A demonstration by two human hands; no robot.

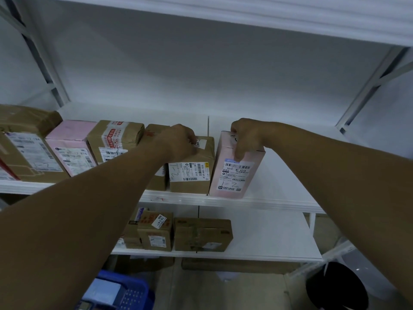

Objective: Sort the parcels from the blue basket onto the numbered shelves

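I see both bare forearms stretched forward and up, converging toward the middle. The left forearm [100, 193] runs in from the lower left with a straight wrist. The left hand [178, 140] lies back-up on top of a brown cardboard parcel [190, 175], fingers bent down and tips hidden, so I cannot tell whether it grips. The right forearm [335, 166] comes from the right edge. The right hand [245, 136] clasps the top of a tall pale-pink cardboard parcel [234, 177], thumb [240, 154] down its front face.
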